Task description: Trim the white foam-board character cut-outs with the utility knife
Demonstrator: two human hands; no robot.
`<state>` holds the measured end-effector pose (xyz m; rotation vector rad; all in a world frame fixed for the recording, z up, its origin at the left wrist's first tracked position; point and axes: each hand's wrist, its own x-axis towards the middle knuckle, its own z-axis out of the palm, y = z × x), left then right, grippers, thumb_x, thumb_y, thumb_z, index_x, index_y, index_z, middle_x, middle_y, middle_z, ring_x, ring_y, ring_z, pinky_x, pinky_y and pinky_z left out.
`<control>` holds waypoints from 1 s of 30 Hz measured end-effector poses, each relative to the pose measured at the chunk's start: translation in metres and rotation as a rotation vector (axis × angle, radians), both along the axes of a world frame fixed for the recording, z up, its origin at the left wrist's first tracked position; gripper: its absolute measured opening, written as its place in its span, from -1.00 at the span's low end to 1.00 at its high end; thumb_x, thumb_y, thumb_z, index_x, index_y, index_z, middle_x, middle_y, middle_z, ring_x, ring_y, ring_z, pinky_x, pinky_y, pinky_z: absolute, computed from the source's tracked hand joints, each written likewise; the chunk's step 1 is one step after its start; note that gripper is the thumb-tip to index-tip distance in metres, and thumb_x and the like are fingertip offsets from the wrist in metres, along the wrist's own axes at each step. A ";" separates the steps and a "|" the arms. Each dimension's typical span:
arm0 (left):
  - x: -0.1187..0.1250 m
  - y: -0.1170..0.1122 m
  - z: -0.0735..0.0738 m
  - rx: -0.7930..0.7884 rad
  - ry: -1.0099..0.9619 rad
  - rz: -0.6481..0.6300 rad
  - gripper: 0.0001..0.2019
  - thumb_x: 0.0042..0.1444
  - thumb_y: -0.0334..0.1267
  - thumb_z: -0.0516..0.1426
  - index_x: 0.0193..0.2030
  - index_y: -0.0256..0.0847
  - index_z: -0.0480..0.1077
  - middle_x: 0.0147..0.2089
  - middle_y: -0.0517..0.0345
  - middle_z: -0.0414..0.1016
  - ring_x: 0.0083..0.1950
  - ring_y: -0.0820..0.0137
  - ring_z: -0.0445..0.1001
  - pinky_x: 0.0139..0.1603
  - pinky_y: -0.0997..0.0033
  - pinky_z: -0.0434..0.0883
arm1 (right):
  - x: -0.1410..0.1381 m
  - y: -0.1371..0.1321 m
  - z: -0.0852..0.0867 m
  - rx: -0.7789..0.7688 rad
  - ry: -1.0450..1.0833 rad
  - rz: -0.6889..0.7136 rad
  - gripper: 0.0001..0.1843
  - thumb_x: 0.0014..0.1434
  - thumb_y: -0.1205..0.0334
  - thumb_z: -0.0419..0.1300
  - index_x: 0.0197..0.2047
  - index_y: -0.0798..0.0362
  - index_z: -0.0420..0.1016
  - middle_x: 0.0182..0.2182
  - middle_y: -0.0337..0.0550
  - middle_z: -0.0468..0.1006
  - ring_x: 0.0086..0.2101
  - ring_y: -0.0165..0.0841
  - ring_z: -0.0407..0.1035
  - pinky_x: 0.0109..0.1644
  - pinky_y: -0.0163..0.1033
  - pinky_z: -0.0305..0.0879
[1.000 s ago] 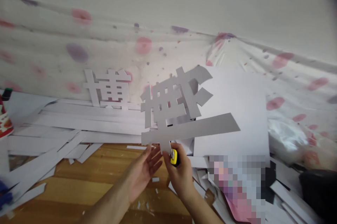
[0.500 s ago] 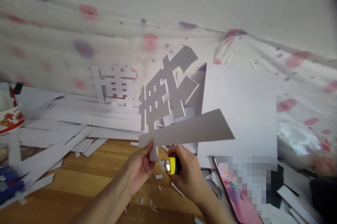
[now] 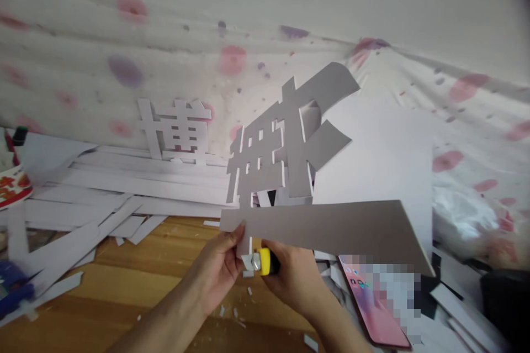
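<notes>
Compared with half a second ago, the grey cut-out (image 3: 269, 162) has swung so its broad lower bar reaches farther toward three o'clock, and the utility knife (image 3: 265, 261) has come up beside its stem. Reading the view as a clock face, the second cut-out (image 3: 201, 140) leans at ten o'clock against a flower-patterned sheet (image 3: 174, 60). Long paper strips (image 3: 124, 184) spread from nine to eight, near a red-banded tub (image 3: 14, 190) and a blue object (image 3: 14, 286). At two to three, a white board (image 3: 372, 170) stands behind the grey cut-out, which hides part of it. A phone (image 3: 385, 322), partly blurred out, lies between four and five. Small scraps (image 3: 236, 314) dot the wooden bench (image 3: 120, 286) near six.

The grey cut-out is held up, tilted, at the centre, above the bench. Its long axis runs from seven to one o'clock; the bar points to three, the short stem to six. The left hand's (image 3: 219, 264) fingers pinch the stem; the right hand's (image 3: 296, 275) fingers are wrapped round the knife. Its blade overlaps the stem's lower end; whether they touch I cannot tell.
</notes>
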<state>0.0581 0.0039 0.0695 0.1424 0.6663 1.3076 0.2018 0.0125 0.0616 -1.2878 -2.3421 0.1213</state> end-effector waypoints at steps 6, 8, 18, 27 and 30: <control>0.001 -0.001 0.000 -0.055 -0.006 0.045 -0.90 0.02 -0.54 0.13 -0.42 -0.36 0.47 -0.44 0.10 0.57 -0.46 0.48 0.53 -0.49 0.61 0.49 | 0.005 0.004 -0.001 0.065 0.009 -0.032 -0.68 -0.21 0.44 0.07 -0.35 0.00 0.49 -0.40 -0.07 0.56 -0.38 -0.22 0.40 -0.35 -0.28 0.16; 0.002 -0.002 -0.001 -0.036 0.011 0.030 -0.91 0.03 -0.53 0.13 -0.41 -0.36 0.47 -0.45 0.11 0.56 -0.47 0.47 0.53 -0.48 0.59 0.50 | 0.005 0.003 0.000 0.019 0.012 -0.032 -0.69 -0.20 0.44 0.07 -0.35 -0.01 0.49 -0.40 -0.10 0.56 -0.38 -0.25 0.40 -0.34 -0.30 0.17; 0.006 -0.004 0.005 -0.065 0.037 0.042 -0.87 0.06 -0.56 0.09 -0.40 -0.39 0.45 -0.42 0.07 0.58 -0.47 0.49 0.53 -0.48 0.61 0.49 | 0.009 0.007 -0.002 0.035 0.002 -0.072 -0.71 -0.15 0.38 0.07 -0.33 0.07 0.51 -0.38 -0.01 0.56 -0.38 -0.19 0.40 -0.28 -0.18 0.25; 0.007 -0.005 0.002 -0.022 0.050 0.010 -0.89 0.05 -0.54 0.11 -0.41 -0.38 0.45 -0.46 0.10 0.56 -0.49 0.48 0.52 -0.47 0.58 0.51 | 0.010 0.005 0.003 -0.011 -0.062 -0.063 -0.74 -0.13 0.34 0.08 -0.35 0.05 0.53 -0.36 -0.02 0.58 -0.32 -0.16 0.40 -0.25 -0.17 0.25; 0.007 -0.004 -0.001 -0.032 0.044 0.014 -0.90 0.04 -0.53 0.12 -0.42 -0.37 0.45 -0.47 0.12 0.55 -0.50 0.48 0.52 -0.49 0.58 0.50 | 0.009 0.004 0.002 0.001 -0.045 -0.053 -0.72 -0.14 0.37 0.07 -0.34 0.04 0.52 -0.31 -0.02 0.57 -0.35 -0.19 0.39 -0.24 -0.17 0.24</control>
